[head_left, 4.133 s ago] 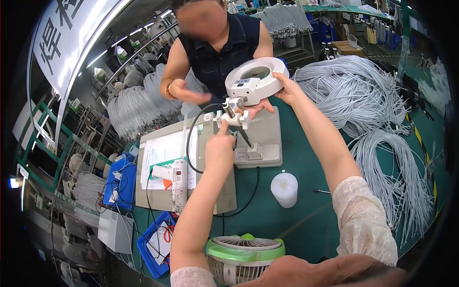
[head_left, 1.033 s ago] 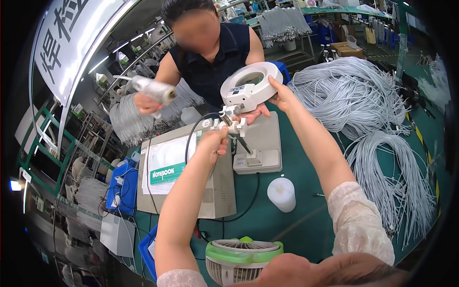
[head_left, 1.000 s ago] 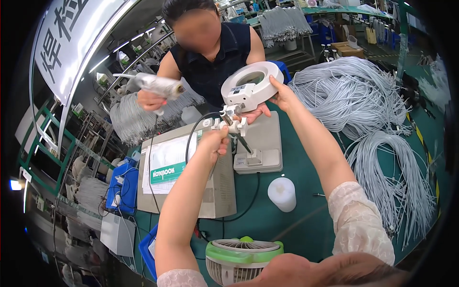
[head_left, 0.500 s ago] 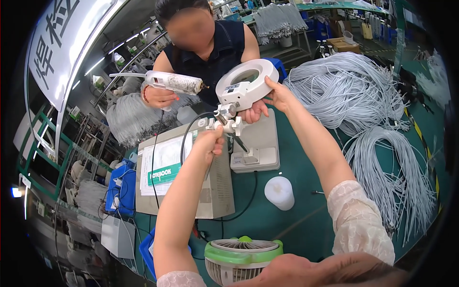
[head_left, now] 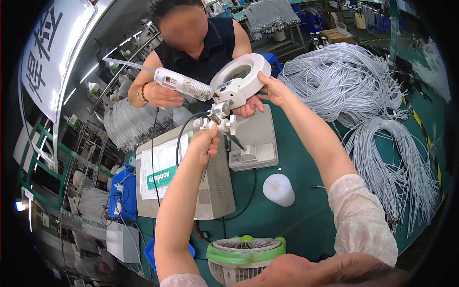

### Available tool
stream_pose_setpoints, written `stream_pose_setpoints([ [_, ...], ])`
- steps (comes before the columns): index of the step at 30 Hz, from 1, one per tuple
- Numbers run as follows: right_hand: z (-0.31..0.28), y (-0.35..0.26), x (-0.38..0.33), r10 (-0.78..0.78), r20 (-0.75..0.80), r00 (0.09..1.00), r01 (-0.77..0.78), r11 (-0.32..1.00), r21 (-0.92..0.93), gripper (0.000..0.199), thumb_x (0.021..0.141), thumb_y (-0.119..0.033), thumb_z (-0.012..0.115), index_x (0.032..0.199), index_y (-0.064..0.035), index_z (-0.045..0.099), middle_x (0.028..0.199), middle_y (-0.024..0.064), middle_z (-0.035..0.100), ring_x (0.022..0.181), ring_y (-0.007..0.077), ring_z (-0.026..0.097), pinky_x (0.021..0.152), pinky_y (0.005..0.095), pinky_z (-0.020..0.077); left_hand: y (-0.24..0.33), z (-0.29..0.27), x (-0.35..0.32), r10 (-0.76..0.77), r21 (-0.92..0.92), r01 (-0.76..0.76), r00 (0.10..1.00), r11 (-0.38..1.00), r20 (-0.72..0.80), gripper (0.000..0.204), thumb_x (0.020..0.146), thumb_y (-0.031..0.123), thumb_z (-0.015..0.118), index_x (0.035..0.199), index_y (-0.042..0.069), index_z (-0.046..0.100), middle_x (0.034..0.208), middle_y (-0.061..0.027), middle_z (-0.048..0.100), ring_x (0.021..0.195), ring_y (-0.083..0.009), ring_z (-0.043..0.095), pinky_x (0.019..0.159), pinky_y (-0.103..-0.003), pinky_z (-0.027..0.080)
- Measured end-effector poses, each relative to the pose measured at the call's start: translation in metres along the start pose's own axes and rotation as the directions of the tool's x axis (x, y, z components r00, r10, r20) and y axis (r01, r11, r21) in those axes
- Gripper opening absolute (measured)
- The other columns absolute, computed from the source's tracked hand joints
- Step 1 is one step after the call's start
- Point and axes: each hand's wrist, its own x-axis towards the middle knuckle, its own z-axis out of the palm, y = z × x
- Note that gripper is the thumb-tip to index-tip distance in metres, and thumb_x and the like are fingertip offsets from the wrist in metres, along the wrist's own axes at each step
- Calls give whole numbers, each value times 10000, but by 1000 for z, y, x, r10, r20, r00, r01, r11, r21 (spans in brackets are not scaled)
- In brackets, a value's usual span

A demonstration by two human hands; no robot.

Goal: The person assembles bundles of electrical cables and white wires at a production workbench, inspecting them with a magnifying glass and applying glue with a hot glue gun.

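A white ring-shaped magnifying lamp is held up over the green table, tilted. My right hand pinches its right rim between thumb and fingers. My left hand is closed on the lamp's jointed bracket, just below the ring. Across the table, a person grips a hot glue gun in one hand. The gun's nozzle is close to the lamp's joint; whether it touches cannot be made out. That person's other hand is under the ring. The lamp's flat base stands behind the bracket.
A beige box carrying papers and a green notebook stands at left. A white cylinder and green-white fan are nearer. Grey cable bundles cover the right side. Blue bins are at far left.
The glue gun has moved right and down, bringing its nozzle to the lamp's joint. The lamp and both my hands have shifted slightly left in the picture, with my grip unchanged.
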Motion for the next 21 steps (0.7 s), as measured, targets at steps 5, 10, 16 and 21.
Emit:
stream_pose_setpoints([
  [5,3,1,-6,-11,-25,1000,11,1000,17,660,729,-406,664,1254,-169,341,1196,77,435,1114,265,394,906,493,262,-2,-1,-1,-6,-12,6,1000,1000,17,214,834,252,573,783,114,417,576,8,421,407,-45,275,349,-183,200],
  [10,8,-2,-7,-30,-67,997,32,999,25,638,720,-409,672,1217,-123,390,1148,84,467,1074,250,419,896,477,276,-2,-2,1,-4,-8,4,1000,1000,27,202,842,251,559,785,119,417,576,14,411,412,-45,273,353,-183,207],
  [16,12,-14,5,85,-171,982,-82,996,29,659,681,-325,712,1198,-47,412,1158,162,474,1082,305,436,889,468,317,-4,-3,5,7,5,-7,998,1000,64,187,848,249,548,789,124,423,574,17,406,416,-45,275,358,-179,210],
  [21,25,-14,5,19,-274,962,-15,1000,18,560,653,-257,717,1111,-23,497,1052,163,540,962,299,519,810,419,393,-2,-2,2,-6,-9,6,999,1000,44,166,851,249,543,801,130,437,572,21,403,415,-42,272,356,-174,203],
])
